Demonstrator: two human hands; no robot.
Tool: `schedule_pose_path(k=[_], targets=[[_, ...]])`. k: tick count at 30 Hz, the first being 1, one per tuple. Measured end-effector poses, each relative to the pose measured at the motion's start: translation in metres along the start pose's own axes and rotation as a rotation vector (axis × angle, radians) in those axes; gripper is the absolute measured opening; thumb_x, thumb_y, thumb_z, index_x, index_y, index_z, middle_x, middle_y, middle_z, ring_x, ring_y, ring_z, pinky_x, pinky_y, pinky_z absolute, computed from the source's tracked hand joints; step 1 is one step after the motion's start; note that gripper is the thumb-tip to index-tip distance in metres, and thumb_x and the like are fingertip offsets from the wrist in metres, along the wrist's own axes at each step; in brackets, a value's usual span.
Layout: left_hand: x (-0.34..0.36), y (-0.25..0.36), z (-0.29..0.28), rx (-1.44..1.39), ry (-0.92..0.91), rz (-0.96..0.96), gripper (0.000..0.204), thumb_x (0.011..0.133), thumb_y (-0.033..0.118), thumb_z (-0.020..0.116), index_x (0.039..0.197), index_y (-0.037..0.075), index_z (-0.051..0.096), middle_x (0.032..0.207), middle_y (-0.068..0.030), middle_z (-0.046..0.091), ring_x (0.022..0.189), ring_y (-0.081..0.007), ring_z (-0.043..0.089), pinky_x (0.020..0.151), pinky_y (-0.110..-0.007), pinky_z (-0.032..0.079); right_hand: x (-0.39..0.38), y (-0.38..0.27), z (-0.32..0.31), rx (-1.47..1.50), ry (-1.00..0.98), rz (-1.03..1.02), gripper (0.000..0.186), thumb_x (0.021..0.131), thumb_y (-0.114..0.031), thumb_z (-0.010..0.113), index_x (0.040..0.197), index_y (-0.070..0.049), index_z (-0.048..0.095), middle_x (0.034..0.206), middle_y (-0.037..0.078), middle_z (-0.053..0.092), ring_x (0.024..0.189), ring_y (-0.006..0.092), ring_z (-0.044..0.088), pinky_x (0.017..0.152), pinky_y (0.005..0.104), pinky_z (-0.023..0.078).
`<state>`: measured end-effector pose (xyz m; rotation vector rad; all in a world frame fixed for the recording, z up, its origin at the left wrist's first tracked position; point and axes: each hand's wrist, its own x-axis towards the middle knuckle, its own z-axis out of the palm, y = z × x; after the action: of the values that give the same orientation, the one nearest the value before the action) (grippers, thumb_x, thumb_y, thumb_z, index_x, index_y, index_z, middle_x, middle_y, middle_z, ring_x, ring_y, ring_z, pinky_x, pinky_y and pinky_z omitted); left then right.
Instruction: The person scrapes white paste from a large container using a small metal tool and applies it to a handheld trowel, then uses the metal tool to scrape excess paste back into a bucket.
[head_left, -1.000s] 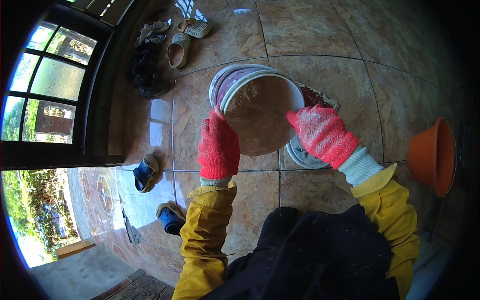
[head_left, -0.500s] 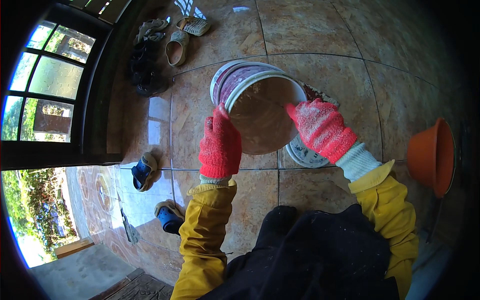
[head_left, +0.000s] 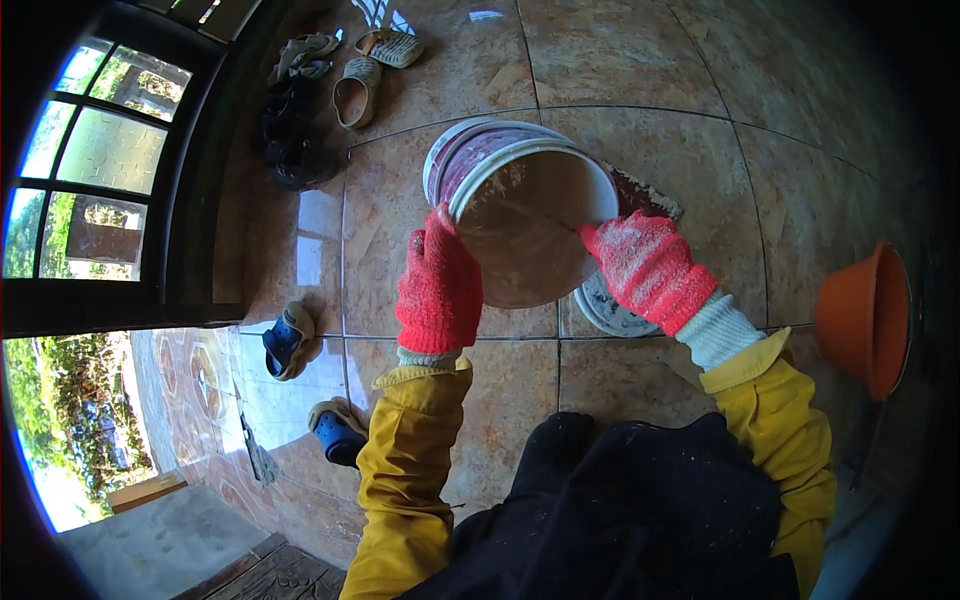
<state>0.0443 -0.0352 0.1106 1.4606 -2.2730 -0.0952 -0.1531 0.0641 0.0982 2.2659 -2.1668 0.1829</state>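
My left hand [head_left: 438, 280], in a red glove, grips the near left rim of a white bucket [head_left: 480, 135] with a purple band. The bucket is tipped toward me, with brown, watery-looking contents [head_left: 530, 235] inside. My right hand [head_left: 640, 265], in a red glove dusted with pale powder, is closed on the bucket's right rim. Partly hidden under that hand and the bucket lie a pale round lid [head_left: 598, 305] and a dark red flat piece [head_left: 650, 195] with a crusted edge.
An orange basin [head_left: 858, 310] stands at the right. Several shoes [head_left: 355, 95] lie along the upper left, and two blue clogs [head_left: 288, 340] sit lower left. A trowel-like tool [head_left: 255, 455] lies near the open doorway [head_left: 75, 420]. A dark-framed window [head_left: 105, 160] is at the left.
The bucket and both my hands have shifted very slightly up and right in the view. The grip on the rim looks the same.
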Motion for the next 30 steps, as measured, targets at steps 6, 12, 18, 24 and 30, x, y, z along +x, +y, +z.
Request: schedule_pose_path(k=[6,12,18,24,30], targets=[[-0.001,-0.005,0.003,0.008,0.062,0.14,0.031,0.088,0.015,0.043,0.118,0.011,0.049,0.098,-0.015,0.057,0.073,-0.0377,0.06,0.058,-0.046,0.05,-0.002,-0.005,-0.014,-0.008,0.007,0.059,0.018,0.074,-0.014,0.054,0.09,-0.012,0.061,0.076,0.012,0.064,0.073,0.03,0.063,0.059,0.0415,0.05],[-0.001,-0.002,0.001,0.029,0.046,0.116,0.032,0.087,0.014,0.044,0.118,0.009,0.048,0.096,-0.0154,0.057,0.072,-0.0369,0.061,0.057,-0.045,0.05,-0.003,-0.004,-0.005,-0.028,-0.079,0.038,0.018,0.073,-0.014,0.055,0.089,-0.011,0.061,0.074,0.011,0.064,0.072,0.0293,0.063,0.061,0.0403,0.05],[-0.003,-0.004,0.006,-0.006,0.047,0.138,0.03,0.088,0.016,0.043,0.117,0.01,0.05,0.094,-0.0157,0.058,0.069,-0.0385,0.06,0.057,-0.046,0.05,-0.002,-0.003,-0.017,-0.004,-0.01,0.057,0.025,0.076,-0.016,0.054,0.1,-0.013,0.059,0.077,0.01,0.063,0.071,0.0291,0.063,0.058,0.0413,0.049],[-0.002,0.0,0.001,0.022,0.027,0.07,0.03,0.089,0.017,0.043,0.118,0.011,0.05,0.094,-0.0162,0.058,0.069,-0.0392,0.06,0.057,-0.047,0.05,-0.006,-0.001,0.001,0.042,-0.071,0.047,0.024,0.074,-0.014,0.054,0.097,-0.012,0.06,0.077,0.011,0.062,0.073,0.0309,0.063,0.06,0.045,0.049],[-0.003,-0.003,0.005,-0.011,0.044,0.127,0.031,0.089,0.018,0.043,0.119,0.013,0.049,0.095,-0.0167,0.058,0.07,-0.0391,0.061,0.057,-0.046,0.05,0.0,0.0,-0.008,0.017,0.027,0.025,0.03,0.076,-0.015,0.053,0.106,-0.014,0.058,0.077,0.01,0.063,0.069,0.03,0.062,0.057,0.0425,0.049]])
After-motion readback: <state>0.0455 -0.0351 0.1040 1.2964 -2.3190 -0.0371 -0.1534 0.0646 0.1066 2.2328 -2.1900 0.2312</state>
